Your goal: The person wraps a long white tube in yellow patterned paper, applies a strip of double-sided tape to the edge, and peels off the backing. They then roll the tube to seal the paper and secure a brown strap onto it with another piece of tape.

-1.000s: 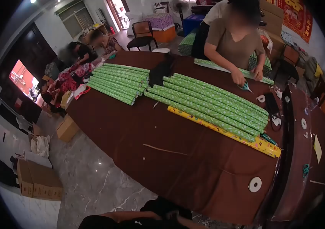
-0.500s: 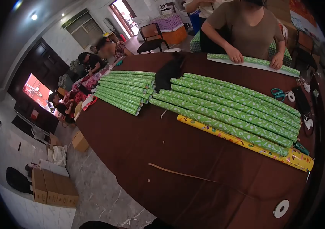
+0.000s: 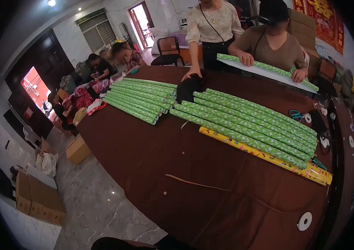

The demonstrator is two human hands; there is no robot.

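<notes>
Neither of my hands shows; only dark clothing (image 3: pixel 118 243) of mine is at the bottom edge. On the brown-covered table (image 3: pixel 143 158) before me lie several green patterned wrapping paper rolls (image 3: pixel 252 125) side by side. A second group of green rolls (image 3: pixel 137 100) is farther left. One yellow patterned roll (image 3: pixel 264 156) rests along the near side of the right group. Closer to me are a thin tan strip (image 3: pixel 195 182) and a white tape roll (image 3: pixel 300 225).
Across the table, one person's hand (image 3: pixel 192 73) touches a black cloth (image 3: pixel 188 88); another person holds a partly unrolled green sheet (image 3: pixel 260 71). Teal scissors (image 3: pixel 296 115) lie at the right. Other people sit at the far left. Cardboard boxes (image 3: pixel 45 200) stand on the floor.
My view has tilted up, showing more of the standing person. That person's hand is now seen on the black cloth, which lies lower. The other person's green sheet is raised slightly.
</notes>
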